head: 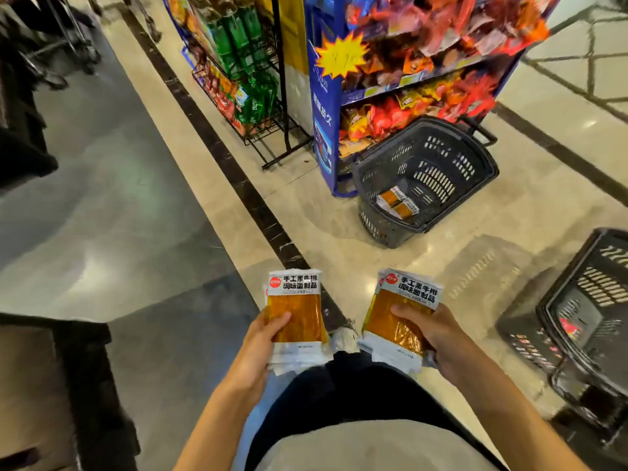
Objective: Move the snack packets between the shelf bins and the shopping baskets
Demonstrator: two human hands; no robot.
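Left hand, right hand, forward, gripping packets

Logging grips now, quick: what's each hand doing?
Left hand: grips a stack of orange snack packets.
Right hand: grips another stack of the same packets.

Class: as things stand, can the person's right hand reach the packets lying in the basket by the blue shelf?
Probably not yet: the right hand grips a stack of packets, and the basket stands ahead across open floor. Nothing blocks the way.
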